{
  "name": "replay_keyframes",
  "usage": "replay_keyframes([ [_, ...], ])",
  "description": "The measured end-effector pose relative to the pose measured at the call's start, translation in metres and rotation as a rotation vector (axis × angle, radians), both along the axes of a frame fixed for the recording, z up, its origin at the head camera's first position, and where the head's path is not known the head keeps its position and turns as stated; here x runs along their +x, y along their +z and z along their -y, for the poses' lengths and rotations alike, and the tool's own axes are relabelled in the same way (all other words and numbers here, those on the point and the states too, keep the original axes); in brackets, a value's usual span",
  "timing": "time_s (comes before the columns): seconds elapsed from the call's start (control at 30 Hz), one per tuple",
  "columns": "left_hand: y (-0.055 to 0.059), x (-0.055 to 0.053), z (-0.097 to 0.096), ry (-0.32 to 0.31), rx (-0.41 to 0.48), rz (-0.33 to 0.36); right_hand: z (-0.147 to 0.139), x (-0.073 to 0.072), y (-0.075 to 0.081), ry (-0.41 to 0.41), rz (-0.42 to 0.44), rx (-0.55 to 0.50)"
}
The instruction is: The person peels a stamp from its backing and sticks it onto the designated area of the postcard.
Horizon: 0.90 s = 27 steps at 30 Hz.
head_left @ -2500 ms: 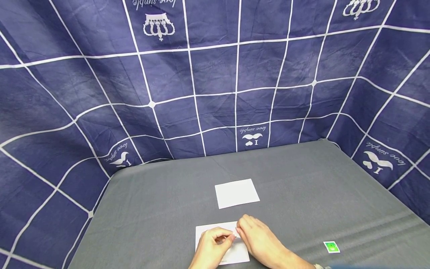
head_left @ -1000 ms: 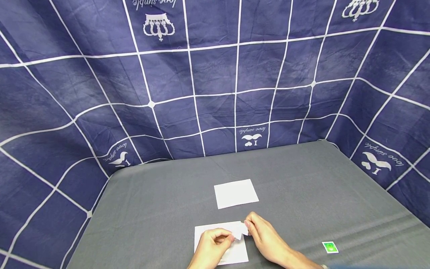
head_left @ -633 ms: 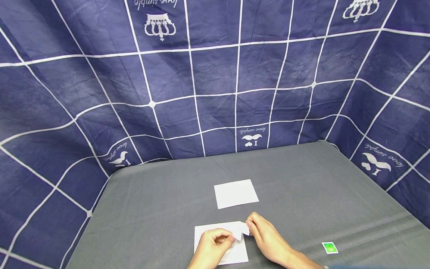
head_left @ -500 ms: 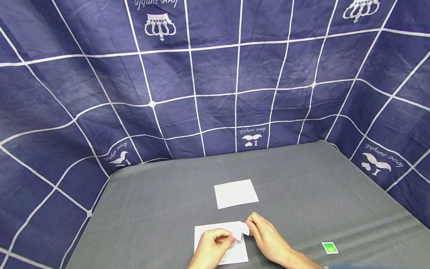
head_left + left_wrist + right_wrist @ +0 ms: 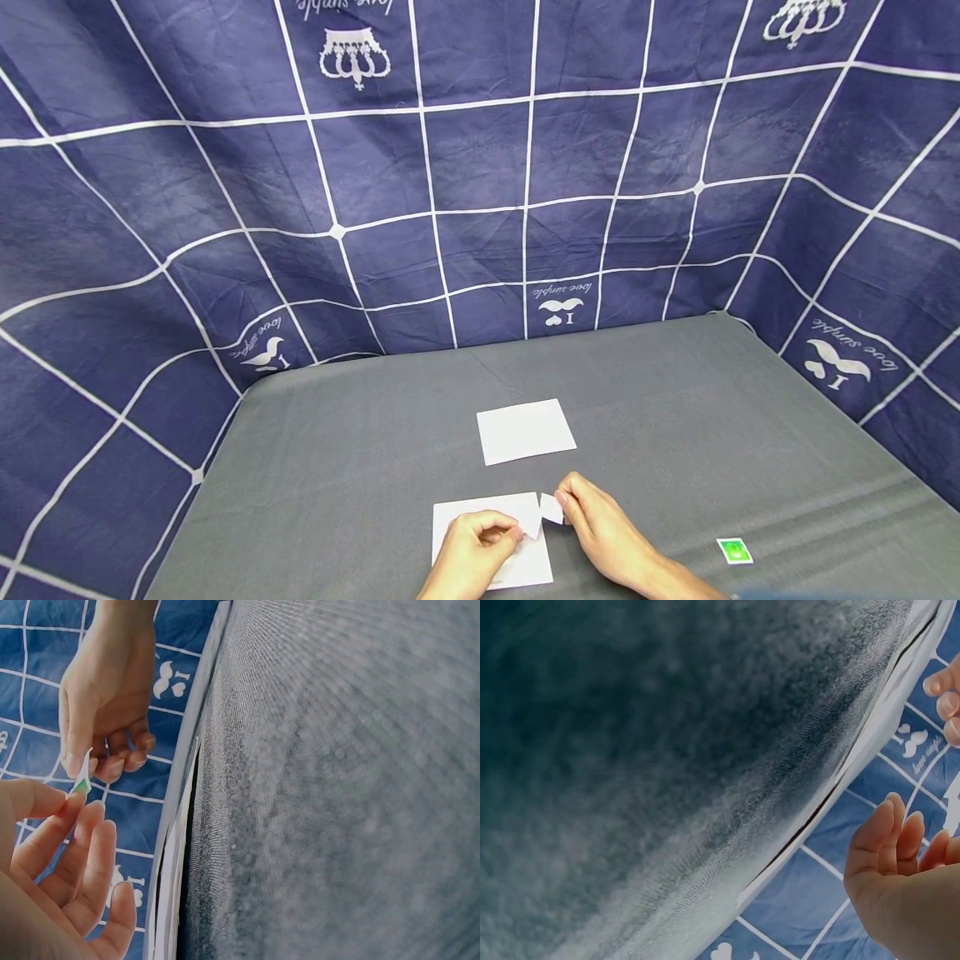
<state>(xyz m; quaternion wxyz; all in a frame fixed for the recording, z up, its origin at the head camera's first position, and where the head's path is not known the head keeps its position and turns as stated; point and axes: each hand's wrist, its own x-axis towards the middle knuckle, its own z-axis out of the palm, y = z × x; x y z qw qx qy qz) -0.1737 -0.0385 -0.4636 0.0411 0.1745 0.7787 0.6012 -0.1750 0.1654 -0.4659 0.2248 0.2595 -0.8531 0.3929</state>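
Left hand [image 5: 472,550]: thumb and forefinger pinching small white scrap [image 5: 531,528]; green patch on scrap in left wrist view. Right hand [image 5: 598,529]: fingertips gripping white paper bit [image 5: 552,508], between hands, just beside left hand's scrap; whether joined, cannot tell. White sheet [image 5: 534,568]: below left hand, partly covered by it. White card [image 5: 527,432]: flat, beyond both hands. Green-and-white square [image 5: 735,551]: right of right hand, well apart. Grey cloth surface [image 5: 360,467]: beneath all. Blue curtain [image 5: 480,167], white grid: beyond hands.
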Motion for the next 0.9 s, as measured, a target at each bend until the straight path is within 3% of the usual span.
replay_keyframes([
  [0.63,-0.004,-0.002,-0.004,-0.012,0.009,-0.01,-0.02,0.002,0.002,-0.054,0.03,0.027],
  [0.77,-0.004,-0.002,-0.004,-0.017,0.011,0.008,-0.038,-0.001,0.002,-0.14,0.007,0.06],
  [0.9,-0.004,-0.001,0.001,-0.012,-0.004,0.009,-0.069,-0.006,0.0,-0.308,0.053,0.103],
])
